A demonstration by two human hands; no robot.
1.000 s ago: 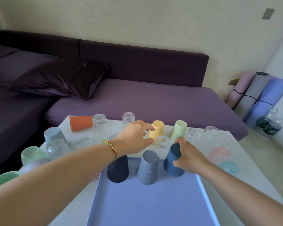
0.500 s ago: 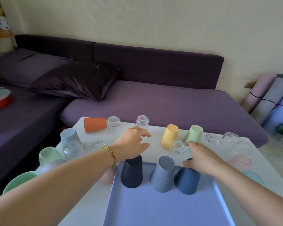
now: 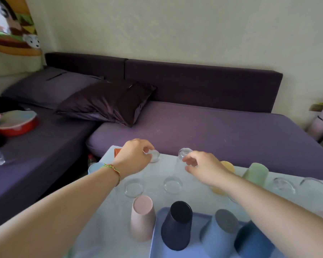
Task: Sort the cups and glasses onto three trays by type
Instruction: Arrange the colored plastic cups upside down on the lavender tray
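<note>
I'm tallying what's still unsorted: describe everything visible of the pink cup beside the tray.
The pink cup is an opaque, plastic-looking tumbler with vertical ribs on its lower wall. It stands upside down, flat base up, on the white table just left of the blue tray, off it, near the navy cup. Whether it touches the tray's edge is unclear; its rim is blurred.

Both arms are bare from the wrist back to the edge of view, and the left hand (image 3: 132, 157) and right hand (image 3: 203, 168) are likewise uncovered. The left wrist carries a thin thread bracelet (image 3: 113, 169) of green, yellow and orange-red strands, with a small knot and short loose ends on top — the weave itself is too blurred to make out.
</note>
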